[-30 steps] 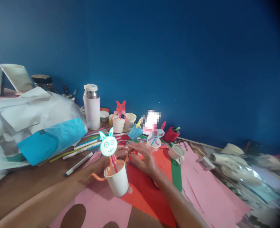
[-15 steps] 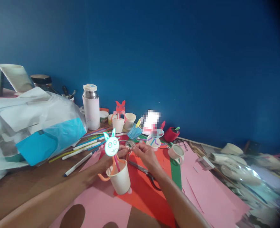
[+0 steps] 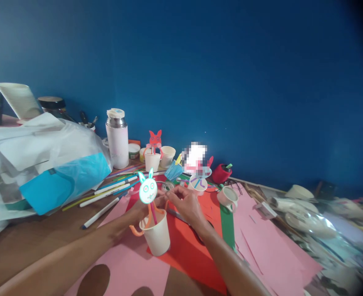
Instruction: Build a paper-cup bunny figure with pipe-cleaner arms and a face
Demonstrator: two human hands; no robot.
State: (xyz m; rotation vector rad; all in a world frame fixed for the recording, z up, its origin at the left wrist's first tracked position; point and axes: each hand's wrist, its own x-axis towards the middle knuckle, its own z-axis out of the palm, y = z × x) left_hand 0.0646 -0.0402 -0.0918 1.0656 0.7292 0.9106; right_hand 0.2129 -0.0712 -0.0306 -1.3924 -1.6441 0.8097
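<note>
The cup (image 3: 157, 238) is near, in the middle, with a rabbit (image 3: 147, 190) above it. Just beyond, my left hand (image 3: 159, 201) and right hand (image 3: 185, 202) are close together at an orange stem (image 3: 166, 204); I cannot tell if the fingers clamp it. Scissors (image 3: 178, 217) lie on red paper (image 3: 190, 255), to the right; a flask (image 3: 117, 144) stands far left.

Room for me over pink paper (image 3: 280, 250) right of mug (image 3: 226, 198); red pot (image 3: 220, 174) blocks behind it, rabbit cup (image 3: 158, 238) well left of it.

Left arm (image 3: 85, 246), right arm (image 3: 230, 261) stretched forward, angled together; right fingers (image 3: 179, 193) curled near partly hidden left fingers (image 3: 160, 200).
</note>
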